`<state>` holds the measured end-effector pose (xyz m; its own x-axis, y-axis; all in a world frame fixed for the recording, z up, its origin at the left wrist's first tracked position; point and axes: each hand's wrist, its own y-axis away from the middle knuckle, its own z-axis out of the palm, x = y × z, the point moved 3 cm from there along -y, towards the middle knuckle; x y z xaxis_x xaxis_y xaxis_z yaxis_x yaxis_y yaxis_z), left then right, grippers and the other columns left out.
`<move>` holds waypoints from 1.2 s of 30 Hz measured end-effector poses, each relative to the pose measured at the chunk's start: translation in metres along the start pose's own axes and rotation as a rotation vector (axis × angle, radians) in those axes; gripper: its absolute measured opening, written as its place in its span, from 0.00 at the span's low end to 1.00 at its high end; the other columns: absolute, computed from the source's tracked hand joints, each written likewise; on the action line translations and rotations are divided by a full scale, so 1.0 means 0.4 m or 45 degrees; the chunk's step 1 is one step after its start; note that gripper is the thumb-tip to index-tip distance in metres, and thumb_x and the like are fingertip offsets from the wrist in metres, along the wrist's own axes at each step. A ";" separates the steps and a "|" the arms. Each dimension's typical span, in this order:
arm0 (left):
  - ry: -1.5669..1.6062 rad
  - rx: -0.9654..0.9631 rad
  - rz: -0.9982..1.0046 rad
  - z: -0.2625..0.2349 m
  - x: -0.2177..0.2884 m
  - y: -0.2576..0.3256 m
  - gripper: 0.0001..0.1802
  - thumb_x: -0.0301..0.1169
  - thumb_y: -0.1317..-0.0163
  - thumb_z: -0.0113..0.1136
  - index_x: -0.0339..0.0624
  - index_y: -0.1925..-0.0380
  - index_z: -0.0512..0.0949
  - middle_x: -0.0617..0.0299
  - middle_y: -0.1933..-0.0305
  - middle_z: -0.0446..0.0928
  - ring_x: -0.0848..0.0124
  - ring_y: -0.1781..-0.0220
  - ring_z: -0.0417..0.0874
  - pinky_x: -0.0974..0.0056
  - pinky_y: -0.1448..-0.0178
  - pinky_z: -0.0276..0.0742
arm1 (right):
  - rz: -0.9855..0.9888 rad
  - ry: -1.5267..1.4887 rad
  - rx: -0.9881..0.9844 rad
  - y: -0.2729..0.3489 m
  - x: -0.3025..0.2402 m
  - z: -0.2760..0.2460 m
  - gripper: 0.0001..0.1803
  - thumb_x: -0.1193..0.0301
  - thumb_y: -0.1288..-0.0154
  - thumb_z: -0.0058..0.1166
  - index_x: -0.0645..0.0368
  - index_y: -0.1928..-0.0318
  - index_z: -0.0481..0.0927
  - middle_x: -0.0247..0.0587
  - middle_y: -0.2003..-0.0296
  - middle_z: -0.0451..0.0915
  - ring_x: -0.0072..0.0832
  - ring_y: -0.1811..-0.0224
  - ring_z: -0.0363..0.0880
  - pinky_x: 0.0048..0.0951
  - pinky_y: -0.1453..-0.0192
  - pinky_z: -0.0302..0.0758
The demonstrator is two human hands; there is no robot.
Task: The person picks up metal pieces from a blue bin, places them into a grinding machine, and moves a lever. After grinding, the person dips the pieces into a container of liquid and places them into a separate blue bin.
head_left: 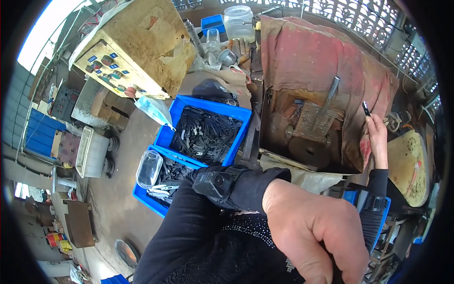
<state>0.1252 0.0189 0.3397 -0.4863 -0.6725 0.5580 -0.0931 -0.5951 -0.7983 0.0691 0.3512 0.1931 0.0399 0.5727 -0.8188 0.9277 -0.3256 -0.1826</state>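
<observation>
Small dark metal piece (365, 108): pinched between the fingertips of the right hand (377, 137), held up beside the rusty press (314, 125), just off the right edge of its red-stained housing (312, 61). Piece is clear of the die block; not seated.

Left hand (314, 232): close to the camera, fingers curled tight round a dark handle (336, 274) that runs out of the lower edge. Only a sliver of it shows; I cannot tell what it belongs to. A black band-mounted device (215, 182) sits on that forearm.

Judgement: this looks like the feeding step of a press cycle, one blank in hand, lever gripped and waiting. The next move would call for placing the piece squarely on the round bed (307, 151) below the ram, then getting the fingers fully out before any pull.

Further out: two blue bins, the upper blue bin (208, 130) full of dark flat parts, the lower blue bin (161, 182) with a clear plastic tub (149, 168). Yellowed control box (135, 47) upper left; clear jar (239, 21) at the back.
</observation>
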 end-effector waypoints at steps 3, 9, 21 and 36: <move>-0.010 -0.010 0.054 -0.009 -0.015 0.013 0.15 0.34 0.34 0.63 0.31 0.59 0.80 0.53 0.68 0.80 0.51 0.70 0.80 0.53 0.64 0.77 | 0.005 0.027 -0.023 -0.019 0.012 0.014 0.11 0.66 0.27 0.52 0.61 0.63 0.76 0.24 0.78 0.65 0.14 0.75 0.62 0.20 0.69 0.61; -0.582 1.189 -0.289 -0.279 -0.047 0.223 0.19 0.37 0.28 0.55 0.36 0.44 0.74 0.65 0.70 0.79 0.82 0.80 0.68 0.76 0.76 0.63 | -0.177 0.286 0.192 -0.060 -0.109 0.070 0.22 0.64 0.32 0.60 0.67 0.45 0.77 0.42 0.54 0.82 0.25 0.50 0.79 0.27 0.45 0.73; -1.162 1.734 -0.756 -0.366 -0.146 0.592 0.30 0.21 0.30 0.46 0.45 0.27 0.59 0.64 0.58 0.81 0.82 0.74 0.72 0.75 0.71 0.69 | -0.213 0.617 0.294 -0.235 -0.132 0.242 0.22 0.55 0.34 0.57 0.56 0.46 0.80 0.57 0.59 0.83 0.51 0.52 0.81 0.42 0.49 0.76; -0.626 1.621 -0.537 -0.438 -0.171 0.620 0.17 0.20 0.29 0.46 0.41 0.43 0.76 0.60 0.50 0.81 0.81 0.73 0.75 0.75 0.72 0.71 | -0.129 0.426 0.248 -0.283 -0.049 0.266 0.18 0.55 0.34 0.57 0.52 0.51 0.84 0.50 0.59 0.84 0.45 0.54 0.82 0.36 0.49 0.76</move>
<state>-0.0168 -0.0056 0.0637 -0.2493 -0.2737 0.9289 0.8055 -0.5912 0.0420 -0.0763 0.2969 0.1721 0.1000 0.8124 -0.5745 0.8466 -0.3728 -0.3798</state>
